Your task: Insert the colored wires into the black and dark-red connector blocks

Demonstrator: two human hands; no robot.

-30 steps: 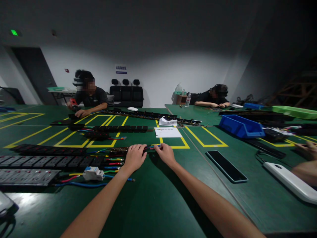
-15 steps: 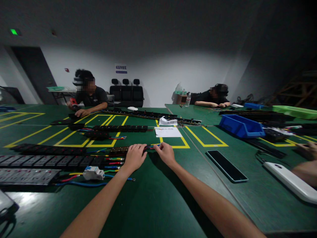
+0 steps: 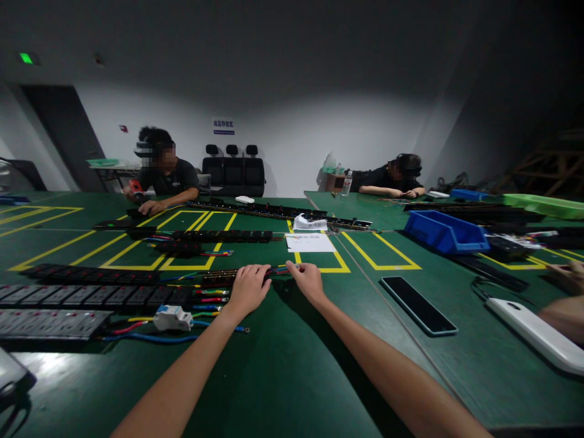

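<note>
1. A dark strip (image 3: 219, 278) is lying on the worktop (image 3: 274, 377), its right end reaching the left hand (image 3: 249, 286).
2. The left hand is resting over it, fingers curling; whether they are gripping, I cannot tell.
3. Coloured wires (image 3: 280, 269) are running between both hands.
4. The right hand (image 3: 306, 281) is pinching their ends.

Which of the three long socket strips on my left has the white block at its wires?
The silver-grey strip, closest to you: the white block sits among its wires. The middle strip and back strip are darker.
</note>
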